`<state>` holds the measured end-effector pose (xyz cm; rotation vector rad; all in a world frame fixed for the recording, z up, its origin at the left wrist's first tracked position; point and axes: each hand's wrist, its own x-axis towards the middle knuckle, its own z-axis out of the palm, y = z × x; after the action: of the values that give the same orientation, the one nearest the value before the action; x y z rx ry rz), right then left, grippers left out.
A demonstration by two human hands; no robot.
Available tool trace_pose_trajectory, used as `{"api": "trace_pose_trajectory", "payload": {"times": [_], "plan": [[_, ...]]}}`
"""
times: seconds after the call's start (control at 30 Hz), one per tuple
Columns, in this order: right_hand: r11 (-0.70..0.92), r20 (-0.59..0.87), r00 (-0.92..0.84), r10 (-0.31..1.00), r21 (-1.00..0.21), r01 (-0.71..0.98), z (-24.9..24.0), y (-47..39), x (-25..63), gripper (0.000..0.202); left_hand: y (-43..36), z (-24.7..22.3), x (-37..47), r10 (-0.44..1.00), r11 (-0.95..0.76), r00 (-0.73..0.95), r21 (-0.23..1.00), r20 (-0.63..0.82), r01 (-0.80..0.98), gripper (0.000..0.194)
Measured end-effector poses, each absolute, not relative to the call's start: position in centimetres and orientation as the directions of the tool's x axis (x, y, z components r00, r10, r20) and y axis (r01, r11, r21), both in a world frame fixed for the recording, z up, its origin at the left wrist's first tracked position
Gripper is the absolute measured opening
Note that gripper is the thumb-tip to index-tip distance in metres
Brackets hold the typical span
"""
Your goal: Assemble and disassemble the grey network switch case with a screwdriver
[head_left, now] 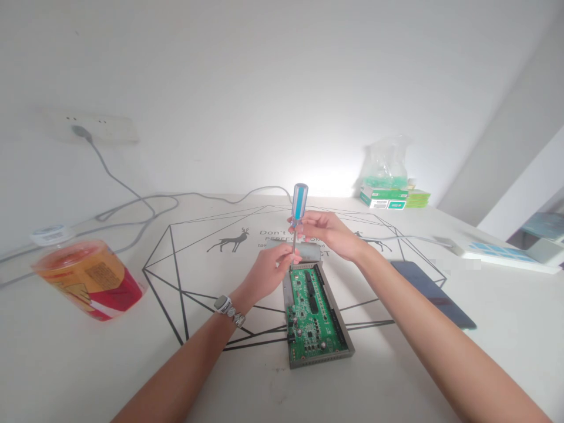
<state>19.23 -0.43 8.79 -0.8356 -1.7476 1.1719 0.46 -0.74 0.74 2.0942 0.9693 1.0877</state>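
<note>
A screwdriver [299,202] with a clear and blue handle stands upright over the far end of a green circuit board [308,311]. The board lies in a shallow grey metal case [346,341]. My right hand [328,232] is closed on the screwdriver, its fingertips around the base of the handle. Lower down, my left hand [264,270] has its fingertips pinched at the shaft close to the tip, by the case's far left corner. Whether a small screw is also in that pinch is hidden. A greyish metal piece [311,252] lies just behind the case.
On the left stand an orange-red cup [94,279] and a white-capped bottle [51,235]. A grey cable [118,182] runs from the wall socket. At right lie a dark phone-like slab [432,294] and a power strip [497,252]. Boxes [383,198] stand at the back.
</note>
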Motion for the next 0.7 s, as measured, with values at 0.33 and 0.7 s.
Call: {"api": "trace_pose_trajectory", "payload": {"times": [0.33, 0.7], "plan": [[0.469, 0.427, -0.216, 0.878, -0.858, 0.211, 8.5, -0.8, 18.1, 0.024, -0.8, 0.7, 0.7, 0.804, -0.574, 0.406, 0.745, 0.435, 0.339, 0.022], [0.412, 0.376, -0.211, 0.902, -0.897, 0.163, 8.5, -1.1, 17.8, 0.021, -0.9, 1.0, 0.6, 0.817, -0.563, 0.378, 0.745, 0.435, 0.359, 0.024]]}}
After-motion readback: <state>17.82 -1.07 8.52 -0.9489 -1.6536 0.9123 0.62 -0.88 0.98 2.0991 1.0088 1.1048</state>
